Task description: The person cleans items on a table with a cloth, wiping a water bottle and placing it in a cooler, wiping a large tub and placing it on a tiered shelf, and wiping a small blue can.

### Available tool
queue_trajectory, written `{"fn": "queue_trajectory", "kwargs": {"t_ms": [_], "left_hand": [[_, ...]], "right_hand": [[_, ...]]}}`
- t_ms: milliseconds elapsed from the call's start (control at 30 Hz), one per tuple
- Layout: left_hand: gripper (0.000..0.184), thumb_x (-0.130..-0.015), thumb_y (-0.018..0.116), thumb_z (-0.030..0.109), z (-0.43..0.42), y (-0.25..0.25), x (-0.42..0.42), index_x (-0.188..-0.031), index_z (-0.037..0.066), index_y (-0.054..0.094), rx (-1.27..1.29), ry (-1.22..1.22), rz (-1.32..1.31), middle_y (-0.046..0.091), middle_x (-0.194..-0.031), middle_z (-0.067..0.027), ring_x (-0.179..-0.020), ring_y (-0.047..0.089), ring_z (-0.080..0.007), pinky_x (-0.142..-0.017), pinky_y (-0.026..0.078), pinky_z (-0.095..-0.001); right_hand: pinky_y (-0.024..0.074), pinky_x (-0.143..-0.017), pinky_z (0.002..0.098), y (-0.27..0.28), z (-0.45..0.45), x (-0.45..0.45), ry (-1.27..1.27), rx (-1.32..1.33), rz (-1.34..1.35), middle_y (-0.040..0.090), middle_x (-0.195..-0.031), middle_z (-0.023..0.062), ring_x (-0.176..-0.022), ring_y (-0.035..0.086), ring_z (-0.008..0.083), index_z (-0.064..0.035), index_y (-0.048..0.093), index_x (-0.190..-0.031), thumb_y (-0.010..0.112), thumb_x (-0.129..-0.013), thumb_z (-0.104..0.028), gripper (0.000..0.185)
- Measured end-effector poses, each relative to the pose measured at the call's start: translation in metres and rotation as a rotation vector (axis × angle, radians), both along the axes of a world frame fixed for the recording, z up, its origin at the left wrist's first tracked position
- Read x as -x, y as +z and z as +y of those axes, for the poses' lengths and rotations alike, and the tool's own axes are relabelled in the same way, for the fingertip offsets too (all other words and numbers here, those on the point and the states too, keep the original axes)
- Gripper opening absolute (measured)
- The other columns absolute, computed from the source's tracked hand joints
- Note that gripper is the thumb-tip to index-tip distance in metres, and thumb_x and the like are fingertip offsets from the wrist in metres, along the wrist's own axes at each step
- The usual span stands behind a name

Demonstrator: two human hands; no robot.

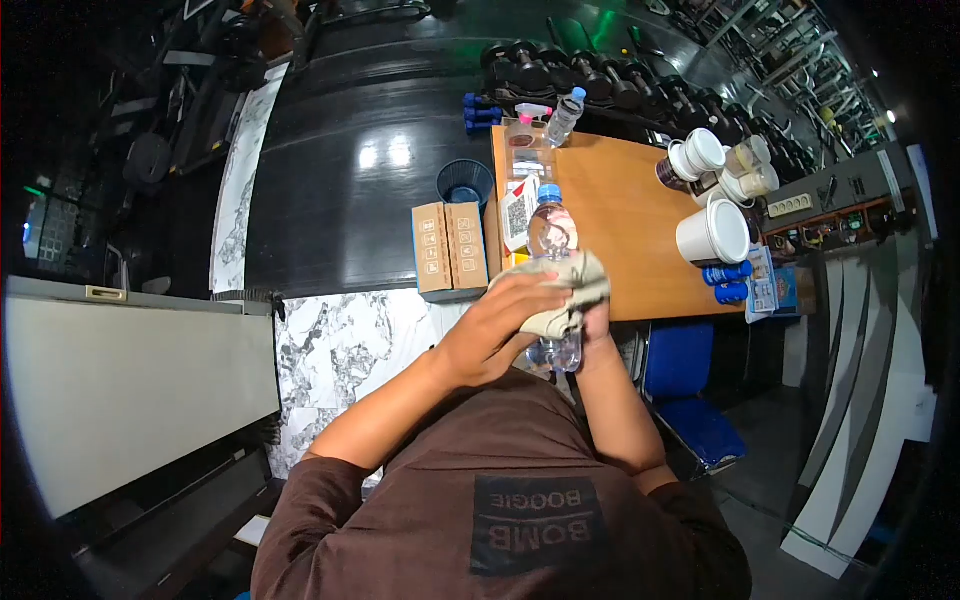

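Close to my chest, a clear plastic bottle [552, 228] with a blue cap stands nearly upright between my hands. A pale beige cloth [570, 292] lies around its middle. My left hand [505, 318] presses the cloth against the bottle's left side, fingers together. On the other side, my right hand [596, 325] grips the bottle low down, its fingers partly hidden behind the cloth and the bottle.
A wooden table [610, 200] holds another bottle [565, 117], a spray bottle [520, 130], white tubs [712, 232] and blue cans [728, 272]. Left of it are a cardboard box [449, 247] and a dark bin [465, 183]. A blue chair [690, 400] is at the right.
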State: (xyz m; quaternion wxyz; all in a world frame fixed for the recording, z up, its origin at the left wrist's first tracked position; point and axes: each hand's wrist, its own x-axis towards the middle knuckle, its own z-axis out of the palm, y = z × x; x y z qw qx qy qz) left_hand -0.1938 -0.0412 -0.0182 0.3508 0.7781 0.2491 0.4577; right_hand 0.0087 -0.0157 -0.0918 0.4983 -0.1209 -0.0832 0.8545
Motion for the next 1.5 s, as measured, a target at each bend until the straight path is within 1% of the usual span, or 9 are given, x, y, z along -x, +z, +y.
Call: {"fn": "queue_trajectory", "kwargs": {"t_ms": [167,400,467,633,800,933,1133,1300,1500], "left_hand": [[0.029,-0.101,0.057,0.016,-0.005,0.0,0.014,-0.117,-0.006,0.067,0.187,-0.088,-0.199,0.069,-0.122,-0.0236,-0.118,0.063,-0.0385,-0.107,0.044,-0.0458],[0.039,-0.1,0.056,0.024,-0.005,-0.002,0.001,-0.124,-0.005,0.066,0.026,0.059,-0.092,0.068,-0.128,-0.0201,-0.128,0.058,-0.0385,-0.109,0.042,-0.0489],[0.036,-0.098,0.055,0.021,-0.017,-0.003,-0.003,-0.123,-0.003,0.068,-0.022,0.007,-0.062,0.07,-0.126,-0.018,-0.128,0.059,-0.0398,-0.11,0.041,-0.0486],[0.035,-0.102,0.053,0.023,-0.016,-0.005,0.011,-0.112,-0.007,0.067,0.173,-0.198,-0.288,0.069,-0.118,-0.0217,-0.12,0.061,-0.0401,-0.106,0.043,-0.0482],[0.036,-0.102,0.054,0.022,0.005,0.01,0.009,-0.116,-0.008,0.068,0.096,0.079,-0.315,0.069,-0.12,-0.0219,-0.121,0.06,-0.04,-0.109,0.042,-0.0485],[0.03,-0.099,0.058,0.018,0.0,0.008,0.0,-0.115,-0.006,0.068,-0.021,-0.155,-0.16,0.068,-0.12,-0.0204,-0.121,0.06,-0.0394,-0.107,0.043,-0.0488],[0.032,-0.097,0.053,0.016,-0.02,0.008,0.018,-0.107,-0.011,0.067,0.409,-0.436,-0.41,0.068,-0.116,-0.025,-0.117,0.062,-0.0389,-0.105,0.045,-0.0469],[0.054,-0.097,0.058,0.038,-0.031,0.007,0.03,-0.111,-0.014,0.066,0.802,-0.115,-0.734,0.062,-0.128,-0.0304,-0.114,0.063,-0.0382,-0.101,0.049,-0.0462],[0.039,-0.104,0.054,0.018,-0.003,0.017,0.028,-0.131,-0.01,0.061,0.718,0.222,-0.823,0.068,-0.127,-0.0178,-0.119,0.063,-0.0234,-0.107,0.043,-0.0362]], "right_hand": [[0.0587,-0.091,0.0399,0.026,0.013,0.002,0.079,0.092,-0.216,0.072,-0.106,0.0163,-0.096,0.071,0.0254,0.0033,0.064,-0.118,0.053,-0.102,-0.043,0.051],[0.0601,-0.08,0.0409,0.028,0.013,0.015,0.156,0.091,0.051,0.072,-0.104,0.017,-0.09,0.071,0.0273,0.0027,0.064,-0.119,0.054,-0.104,-0.045,0.051],[0.0605,-0.073,0.0411,0.035,0.023,0.006,0.122,0.148,-0.194,0.072,-0.09,0.0169,-0.076,0.071,0.0287,0.0031,0.065,-0.116,0.056,-0.103,-0.045,0.051],[0.0614,-0.08,0.0422,0.036,0.026,0.002,0.049,0.018,-0.321,0.072,-0.094,0.0184,-0.081,0.072,0.0291,0.0025,0.064,-0.12,0.06,-0.1,-0.046,0.052],[0.0595,-0.087,0.0431,0.008,0.014,0.011,-0.037,-0.033,-0.196,0.067,-0.117,0.0132,-0.1,0.069,0.0254,-0.0038,0.062,-0.125,0.074,-0.088,-0.055,0.064],[0.0608,-0.082,0.0405,0.012,0.031,0.01,-0.044,-0.106,-0.432,0.071,-0.099,0.0168,-0.089,0.071,0.026,0.0029,0.061,-0.122,0.069,-0.098,-0.036,0.047],[0.06,-0.078,0.0396,0.047,0.017,0.006,-0.106,-0.009,-0.453,0.07,-0.101,0.0181,-0.086,0.071,0.0289,0.0037,0.061,-0.122,0.066,-0.095,-0.039,0.051],[0.0606,-0.08,0.0407,0.059,0.015,0.012,-0.134,-0.025,-0.489,0.07,-0.109,0.0185,-0.088,0.072,0.0294,0.0026,0.059,-0.125,0.059,-0.098,-0.044,0.054],[0.0643,-0.07,0.0479,0.075,0.002,0.018,-0.098,-0.062,-0.368,0.068,-0.12,0.0207,-0.105,0.07,0.0335,0.0023,0.051,-0.136,0.047,-0.103,-0.04,0.053]]}}
